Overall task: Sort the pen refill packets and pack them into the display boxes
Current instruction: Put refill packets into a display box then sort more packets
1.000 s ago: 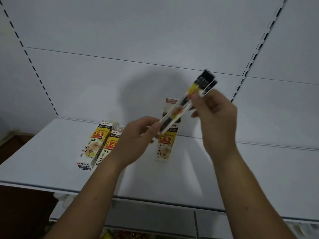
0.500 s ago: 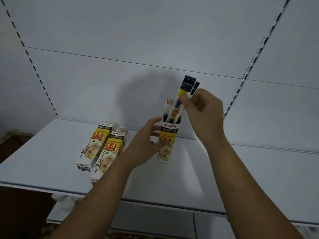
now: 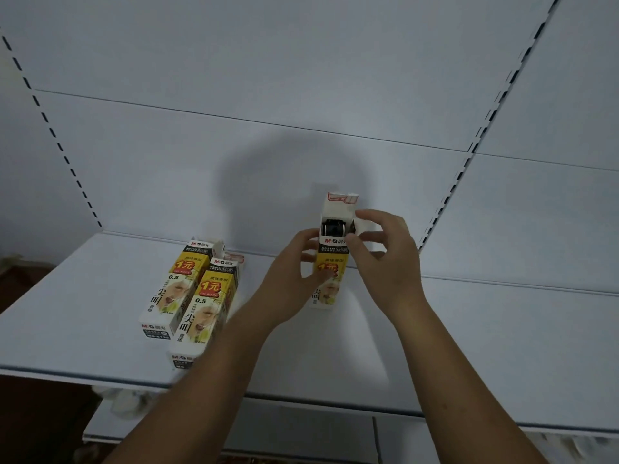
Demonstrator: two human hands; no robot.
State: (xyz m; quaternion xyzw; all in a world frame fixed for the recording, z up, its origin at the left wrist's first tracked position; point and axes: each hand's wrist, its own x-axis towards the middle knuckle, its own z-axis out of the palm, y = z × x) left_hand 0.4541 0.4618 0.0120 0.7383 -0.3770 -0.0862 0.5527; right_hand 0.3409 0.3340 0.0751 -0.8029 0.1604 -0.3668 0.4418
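Two boxes [image 3: 201, 306] left of third box [image 3: 335, 243]

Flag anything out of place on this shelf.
The near display box at left lies flat with its end almost at the front edge of the shelf, so it might get knocked off. Nothing looks spilled or damaged.

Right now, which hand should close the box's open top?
Probably the right hand: it is up at the open top of the upright box, by the side flap. The left hand sits lower, holding the box's side, so it can steady it.
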